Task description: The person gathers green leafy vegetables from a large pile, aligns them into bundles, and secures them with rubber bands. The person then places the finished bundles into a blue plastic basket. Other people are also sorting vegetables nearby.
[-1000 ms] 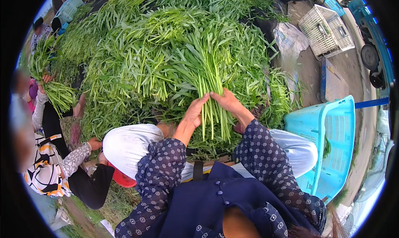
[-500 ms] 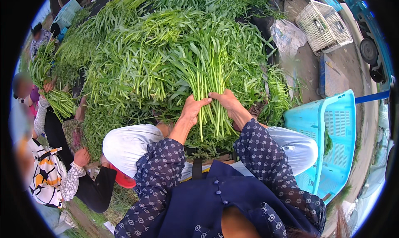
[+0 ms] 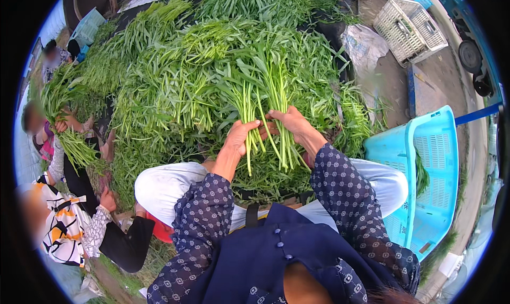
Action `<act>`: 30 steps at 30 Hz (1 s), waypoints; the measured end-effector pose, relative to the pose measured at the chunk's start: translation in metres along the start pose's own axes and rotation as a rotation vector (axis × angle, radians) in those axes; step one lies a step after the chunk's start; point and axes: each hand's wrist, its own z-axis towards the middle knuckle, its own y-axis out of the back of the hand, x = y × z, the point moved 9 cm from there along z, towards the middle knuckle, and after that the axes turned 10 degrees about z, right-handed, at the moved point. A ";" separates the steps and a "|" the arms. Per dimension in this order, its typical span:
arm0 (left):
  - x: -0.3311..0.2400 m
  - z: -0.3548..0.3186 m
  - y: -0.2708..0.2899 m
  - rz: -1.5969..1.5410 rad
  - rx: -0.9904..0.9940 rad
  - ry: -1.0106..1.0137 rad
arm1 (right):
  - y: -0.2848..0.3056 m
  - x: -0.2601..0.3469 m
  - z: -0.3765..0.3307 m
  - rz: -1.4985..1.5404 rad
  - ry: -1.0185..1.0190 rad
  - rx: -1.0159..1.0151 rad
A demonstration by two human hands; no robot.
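Long pale-green stems of water spinach are split between my two hands above the heap. My left hand (image 3: pixel 237 138) is closed round a thin bunch (image 3: pixel 247 105), its thumb lying across the stems. To its right, my right hand (image 3: pixel 295 124) grips a second bunch (image 3: pixel 278 89), leafy ends pointing away from me. One loose stem slants between the bunches, and the right hand's fingertips reach toward the left hand. Beneath and beyond spreads a large heap of water spinach (image 3: pixel 170 86), its leaves and stems lying in several layers.
A turquoise plastic crate (image 3: pixel 390 142) stands by my right knee with some greens inside. Farther right is a white crate (image 3: pixel 390 20). At the left, a co-worker holds a bunch of greens (image 3: pixel 58 94); another person's hand (image 3: pixel 108 200) is nearby. Something red (image 3: pixel 160 229) sits beside my left knee.
The stems, together between my hands before, now stand as two bunches with a gap. My left hand has shifted slightly left, and my right hand slightly right and upward.
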 end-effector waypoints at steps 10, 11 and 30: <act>-0.034 -0.024 0.035 0.007 -0.053 -0.095 | 0.049 0.030 -0.029 0.082 0.082 -0.073; -0.053 -0.042 0.043 -0.003 -0.076 -0.146 | 0.047 0.054 -0.048 0.121 0.179 -0.011; -0.192 -0.132 0.003 0.605 0.022 -0.165 | 0.115 0.175 -0.152 -0.840 0.287 0.002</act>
